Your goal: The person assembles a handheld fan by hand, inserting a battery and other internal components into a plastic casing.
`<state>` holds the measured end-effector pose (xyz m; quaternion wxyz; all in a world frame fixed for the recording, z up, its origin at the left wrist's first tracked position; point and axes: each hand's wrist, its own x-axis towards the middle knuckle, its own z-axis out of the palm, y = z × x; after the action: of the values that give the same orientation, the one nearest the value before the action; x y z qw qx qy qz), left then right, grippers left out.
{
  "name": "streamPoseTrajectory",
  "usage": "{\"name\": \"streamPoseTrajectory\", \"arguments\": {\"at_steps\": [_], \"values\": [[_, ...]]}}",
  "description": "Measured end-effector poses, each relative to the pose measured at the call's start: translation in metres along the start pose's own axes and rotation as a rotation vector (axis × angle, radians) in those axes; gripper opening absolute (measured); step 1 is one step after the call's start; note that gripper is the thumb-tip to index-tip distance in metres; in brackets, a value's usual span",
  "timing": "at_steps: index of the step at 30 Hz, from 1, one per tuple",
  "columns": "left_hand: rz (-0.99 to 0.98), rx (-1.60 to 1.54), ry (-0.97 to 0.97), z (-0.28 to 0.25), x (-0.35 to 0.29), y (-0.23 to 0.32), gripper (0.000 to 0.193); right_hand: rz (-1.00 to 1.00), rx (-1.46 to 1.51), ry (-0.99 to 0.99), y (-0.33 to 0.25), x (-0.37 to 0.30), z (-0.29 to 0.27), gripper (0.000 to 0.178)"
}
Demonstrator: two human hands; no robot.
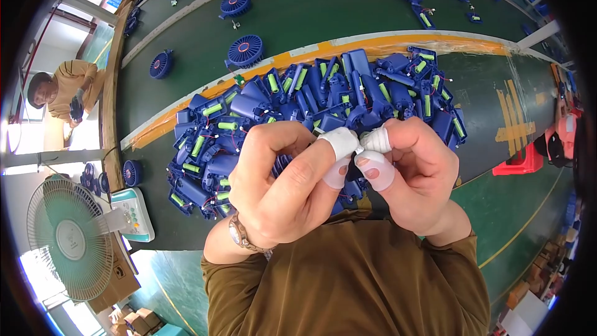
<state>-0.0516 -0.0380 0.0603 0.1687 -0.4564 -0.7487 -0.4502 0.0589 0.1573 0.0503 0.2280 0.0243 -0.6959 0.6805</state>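
My left hand [283, 180] and my right hand [420, 171] meet in front of my chest, thumbs and forefingers pinched together. White tape or finger covers wrap several fingertips on both. Where the tips come together, a tiny white piece [359, 149] shows, too small to name for certain; my fingers hide most of it. Just beyond and under my hands lies a heap of blue plastic handle housings [252, 107], many with green battery cells [227, 126] and thin wires. A wristwatch [236, 231] is on my left wrist.
Beyond a taped ledge [323, 46], a dark green belt [323, 9] carries blue fan heads [245, 51]. At left are a white table fan [69, 239] and a co-worker [68, 93]. On the right stand a red plastic stool [519, 160] and shelved boxes.
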Motion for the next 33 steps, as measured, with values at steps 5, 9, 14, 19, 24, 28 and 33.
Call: {"name": "streamPoseTrajectory", "arguments": {"at_steps": [5,9,14,19,24,28,33], "values": [[0.016,0.022,0.02,-0.003,-0.001,-0.002,0.036,-0.075,-0.11,-0.001,0.005,-0.001,0.006,0.016],[0.019,0.028,0.049,-0.004,-0.007,-0.001,0.038,-0.07,-0.12,0.031,0.001,-0.003,0.012,0.016],[-0.054,0.003,0.187,0.005,-0.007,-0.019,0.029,-0.053,-0.172,-0.093,-0.019,-0.003,0.011,0.017],[-0.286,-0.295,0.14,-0.008,-0.013,-0.011,0.023,0.203,0.083,-0.012,-0.02,-0.008,0.001,0.019],[-0.539,-0.729,0.027,-0.009,-0.015,0.023,0.035,0.146,0.121,-0.006,-0.023,-0.008,-0.004,0.02],[-0.521,-0.826,0.009,-0.008,-0.023,0.023,0.037,0.119,0.031,-0.037,-0.026,-0.009,-0.011,0.017],[-0.502,-0.823,-0.057,-0.007,-0.024,0.026,0.033,0.154,-0.018,-0.062,-0.033,-0.013,-0.019,0.012]]}}
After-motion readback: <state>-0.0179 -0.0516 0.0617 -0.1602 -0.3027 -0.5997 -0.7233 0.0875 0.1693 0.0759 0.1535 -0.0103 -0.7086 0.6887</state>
